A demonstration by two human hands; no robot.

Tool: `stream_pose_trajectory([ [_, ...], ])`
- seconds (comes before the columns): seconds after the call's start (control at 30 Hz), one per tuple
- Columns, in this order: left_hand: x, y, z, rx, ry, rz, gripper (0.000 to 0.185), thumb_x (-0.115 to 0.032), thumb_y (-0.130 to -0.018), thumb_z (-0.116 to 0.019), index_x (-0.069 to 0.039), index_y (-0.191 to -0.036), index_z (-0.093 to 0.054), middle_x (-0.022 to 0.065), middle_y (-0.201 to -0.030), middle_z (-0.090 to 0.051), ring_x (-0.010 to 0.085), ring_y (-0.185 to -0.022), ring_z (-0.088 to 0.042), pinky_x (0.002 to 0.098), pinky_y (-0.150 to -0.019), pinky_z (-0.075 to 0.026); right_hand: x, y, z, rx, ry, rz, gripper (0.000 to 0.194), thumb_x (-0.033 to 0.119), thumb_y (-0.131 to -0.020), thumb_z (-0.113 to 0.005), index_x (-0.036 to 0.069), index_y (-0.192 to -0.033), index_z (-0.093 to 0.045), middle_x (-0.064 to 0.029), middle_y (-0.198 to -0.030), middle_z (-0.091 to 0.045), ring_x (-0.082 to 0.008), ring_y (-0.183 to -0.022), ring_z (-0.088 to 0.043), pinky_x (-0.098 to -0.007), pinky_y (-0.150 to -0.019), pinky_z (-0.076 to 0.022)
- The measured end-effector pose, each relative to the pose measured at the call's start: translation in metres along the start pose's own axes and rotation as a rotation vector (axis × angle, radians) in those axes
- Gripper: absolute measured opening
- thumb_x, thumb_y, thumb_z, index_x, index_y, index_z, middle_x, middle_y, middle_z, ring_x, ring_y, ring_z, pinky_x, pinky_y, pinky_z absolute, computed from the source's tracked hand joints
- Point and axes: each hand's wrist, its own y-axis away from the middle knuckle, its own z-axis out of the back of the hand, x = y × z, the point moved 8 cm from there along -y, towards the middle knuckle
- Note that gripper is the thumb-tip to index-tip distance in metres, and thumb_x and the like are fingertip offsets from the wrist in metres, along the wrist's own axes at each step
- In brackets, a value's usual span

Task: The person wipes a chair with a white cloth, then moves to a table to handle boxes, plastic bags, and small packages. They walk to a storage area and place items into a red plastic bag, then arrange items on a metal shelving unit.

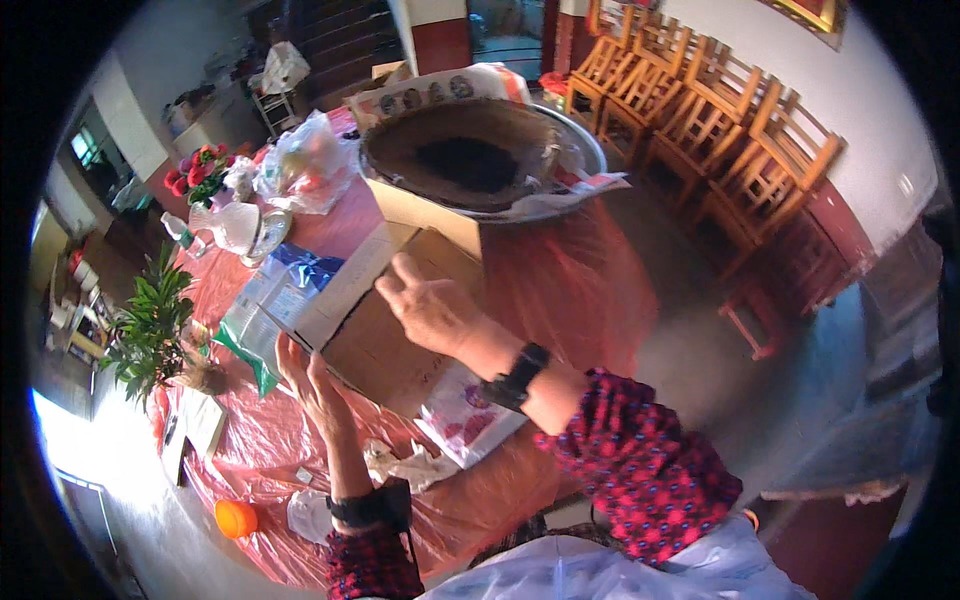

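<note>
A cardboard box [390,337] lies on the table before me, with an upright flap [427,217] at its far side. My left hand [315,386] is at the box's near left corner, fingers and thumb around the edge of its pale left flap [349,289]. Over the box is my right hand [439,311], its fingers bent and pointing to the far left. Whether anything is pinched between them is hidden. Partly under the box's near side is a white printed sheet or bag [472,416].
Red plastic film [517,480] covers the round table. A large round tray with dark contents [465,157] stands behind the box. To the left are a clear plastic pack [274,300], a glass vase [229,225] and a potted plant [161,330]. An orange cap [235,518] lies near the edge.
</note>
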Motion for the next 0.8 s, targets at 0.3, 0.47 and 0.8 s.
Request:
stream_pose_trajectory([
  [0.3,-0.003,-0.002,-0.037,0.171,-0.082,0.153,0.058,-0.023,-0.081,-0.05,-0.004,-0.13,-0.025,0.0132,-0.124,-0.036,0.0214,-0.115,-0.035,0.0352,-0.092,-0.032,-0.001,0.002,-0.145,0.294,0.703,0.664,0.028,0.01,-0.074,-0.046,-0.003,-0.098,-0.053,-0.0204,-0.09,-0.056,-0.0265,-0.059,-0.06,-0.0306,-0.046,-0.0456],
  [0.47,0.02,0.015,-0.096,0.442,-1.018,-0.079,0.062,-0.008,-0.072,-0.05,-0.002,-0.129,-0.027,0.0184,-0.129,-0.033,0.0329,-0.12,-0.03,0.0407,-0.1,-0.022,-0.034,-0.001,-0.076,0.191,-0.266,0.118,0.03,0.008,-0.077,-0.045,-0.001,-0.106,-0.044,-0.0298,-0.101,-0.048,-0.0339,-0.064,-0.06,-0.0374,-0.051,-0.0485],
  [0.8,0.011,0.017,-0.124,0.455,-1.256,-0.187,0.058,-0.012,-0.071,-0.056,-0.003,-0.123,-0.034,0.0166,-0.124,-0.037,0.033,-0.117,-0.034,0.0428,-0.098,-0.025,-0.14,-0.044,0.013,0.012,-0.455,0.074,0.021,0.001,-0.069,-0.048,0.005,-0.088,-0.055,-0.0126,-0.098,-0.054,-0.0311,-0.086,-0.057,-0.0327,-0.067,-0.0498],
])
